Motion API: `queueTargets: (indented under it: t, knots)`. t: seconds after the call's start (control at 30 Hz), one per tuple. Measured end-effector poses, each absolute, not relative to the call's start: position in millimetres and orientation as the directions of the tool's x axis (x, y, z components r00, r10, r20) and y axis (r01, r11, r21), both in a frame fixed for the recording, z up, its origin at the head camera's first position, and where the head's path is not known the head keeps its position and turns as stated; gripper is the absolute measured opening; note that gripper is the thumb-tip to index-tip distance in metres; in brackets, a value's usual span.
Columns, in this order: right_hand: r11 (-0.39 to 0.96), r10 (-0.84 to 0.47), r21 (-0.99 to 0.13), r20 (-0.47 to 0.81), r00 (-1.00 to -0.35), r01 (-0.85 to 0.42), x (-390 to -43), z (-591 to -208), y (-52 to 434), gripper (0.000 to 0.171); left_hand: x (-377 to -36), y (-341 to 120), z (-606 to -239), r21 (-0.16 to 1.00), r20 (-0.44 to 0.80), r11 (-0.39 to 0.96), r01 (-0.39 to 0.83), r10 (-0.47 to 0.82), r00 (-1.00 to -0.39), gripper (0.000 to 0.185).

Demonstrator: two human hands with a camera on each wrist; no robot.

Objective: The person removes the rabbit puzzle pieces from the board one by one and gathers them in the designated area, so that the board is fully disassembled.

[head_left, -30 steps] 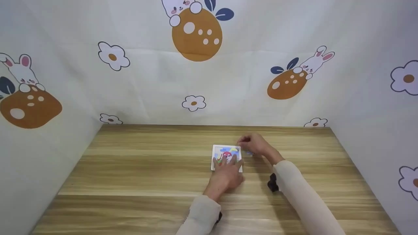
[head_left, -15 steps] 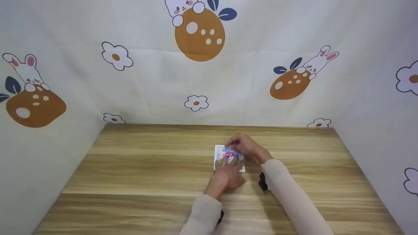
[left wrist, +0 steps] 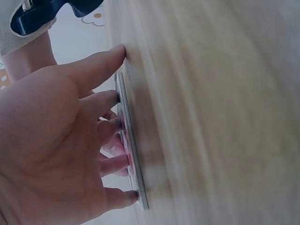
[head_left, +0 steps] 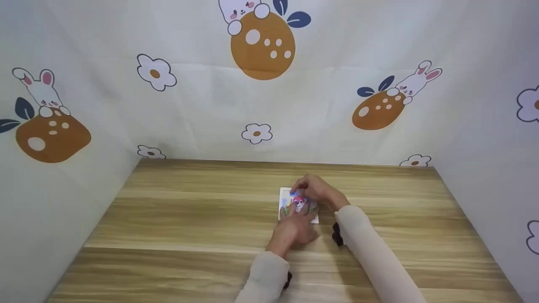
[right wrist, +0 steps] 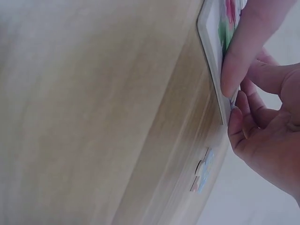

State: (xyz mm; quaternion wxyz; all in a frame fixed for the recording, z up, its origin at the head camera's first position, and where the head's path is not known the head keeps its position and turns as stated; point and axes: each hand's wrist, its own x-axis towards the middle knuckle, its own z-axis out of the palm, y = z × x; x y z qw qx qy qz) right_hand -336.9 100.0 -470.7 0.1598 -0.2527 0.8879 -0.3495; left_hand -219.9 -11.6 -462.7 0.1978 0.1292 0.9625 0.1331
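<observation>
A small square picture puzzle [head_left: 284,195] with a white frame and a pink-faced cartoon animal lies on the wooden table. My left hand [head_left: 295,227] spreads its fingers over the lower part, fingertips pressing down. In the left wrist view, the left hand [left wrist: 51,145] touches the thin board [left wrist: 135,164], thumb just off it. At the puzzle's upper right my right hand [head_left: 316,188] bends its fingers against the board. The right wrist view has the right hand [right wrist: 276,136] at the board's corner; whether it pinches a piece is hidden.
A loose light-blue puzzle piece [right wrist: 203,171] lies on the table beside the board in the right wrist view. A patterned cloth [head_left: 202,109] with rabbits and flowers walls off the back and both sides of the table [head_left: 189,219].
My right hand has moved left, from beside the puzzle onto its upper part, and stays there in the last half second. The left hand keeps pressing the puzzle.
</observation>
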Motion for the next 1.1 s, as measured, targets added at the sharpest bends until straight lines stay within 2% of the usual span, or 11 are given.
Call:
queueTargets:
  t: [0.17,0.43,0.7,0.97,1.1]
  knots:
    - [0.637,-0.54,-0.713,-0.143,-0.83,-0.292,-336.1,-470.4,99.0,0.032,-219.0,-10.4,-463.2,0.302,-0.358,0.933,0.194,0.3,-0.884,0.072]
    - [0.613,-0.568,-0.711,-0.093,-0.818,-0.345,-334.9,-471.7,102.0,0.037,-218.6,-8.3,-463.4,0.319,-0.373,0.931,0.18,0.298,-0.879,0.072]
    - [0.618,-0.542,-0.723,-0.106,-0.834,-0.309,-333.0,-469.9,106.7,0.032,-218.9,-6.5,-463.7,0.34,-0.375,0.925,0.171,0.301,-0.877,0.074]
    - [0.541,-0.581,-0.753,-0.013,-0.814,-0.375,-337.0,-463.3,112.4,0.024,-220.3,-9.2,-463.1,0.32,-0.369,0.932,0.172,0.289,-0.883,0.072]
    - [0.542,-0.559,-0.758,-0.002,-0.829,-0.364,-341.4,-454.3,125.0,0.023,-221.3,-9.6,-462.6,0.315,-0.375,0.935,0.164,0.281,-0.883,0.072]
